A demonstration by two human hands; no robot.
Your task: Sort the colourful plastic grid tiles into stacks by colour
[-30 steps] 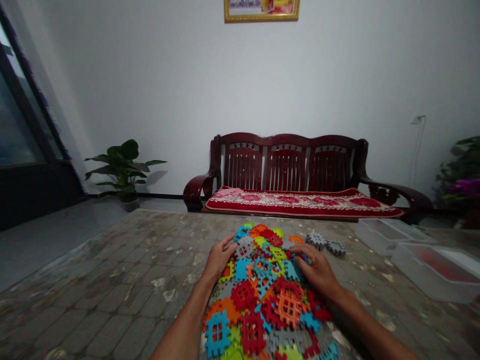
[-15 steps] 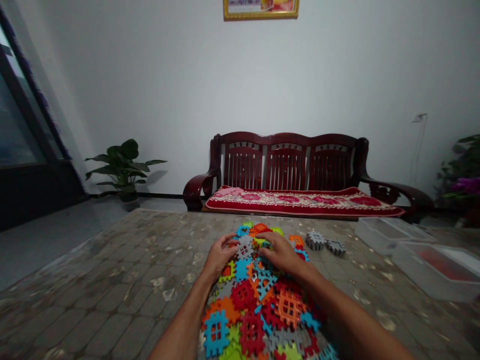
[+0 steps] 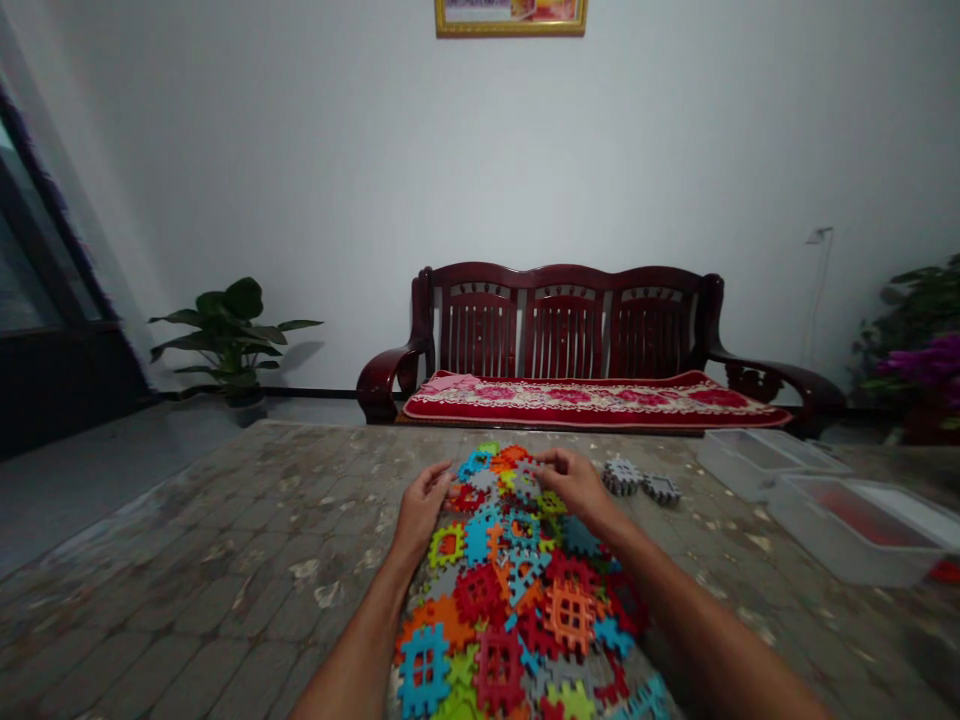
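A long heap of interlocking plastic building pieces lies on the table in front of me, in red, orange, blue, green and grey. My left hand (image 3: pixel 422 507) rests at the heap's far left edge, beside a red piece (image 3: pixel 468 497). Its fingers are slightly curled and apart, and no piece shows in them. At the heap's far right side, my right hand (image 3: pixel 574 484) pinches a grey toothed piece (image 3: pixel 527 479) by its edge. Nearer me are a blue window piece (image 3: pixel 424 672), an orange window piece (image 3: pixel 570 612) and a dark red one (image 3: pixel 500 668).
Stacked grey pieces (image 3: pixel 622 476) stand to the right of the heap, with more grey pieces (image 3: pixel 661 488) beside them. Two clear plastic boxes (image 3: pixel 840 540) sit farther right. A wooden bench (image 3: pixel 566 330) with a red cover is beyond the patterned tablecloth (image 3: pixel 300 560).
The grey piece that lay between both hands has moved right with my right hand. My left hand has drawn back slightly to the left. The view has turned slightly right.
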